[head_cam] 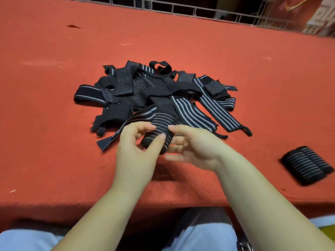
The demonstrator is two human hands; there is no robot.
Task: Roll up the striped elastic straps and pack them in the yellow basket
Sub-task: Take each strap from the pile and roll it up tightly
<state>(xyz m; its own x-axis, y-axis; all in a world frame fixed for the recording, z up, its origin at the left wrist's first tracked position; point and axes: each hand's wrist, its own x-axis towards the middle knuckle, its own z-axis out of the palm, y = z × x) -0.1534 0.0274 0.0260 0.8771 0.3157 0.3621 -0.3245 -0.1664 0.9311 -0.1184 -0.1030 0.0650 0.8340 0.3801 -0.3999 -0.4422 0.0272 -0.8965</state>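
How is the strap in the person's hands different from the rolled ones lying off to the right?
The held strap is only partly rolled, its loose end trailing back into the pile; the rolls at right are fully wound. The held strap is gripped by the left hand and right hand; the rolls lie untouched on the red table. Both are black with pale stripes.

Dim warm light, soft shadow under the hands; motion blur, wide-angle bending at edges
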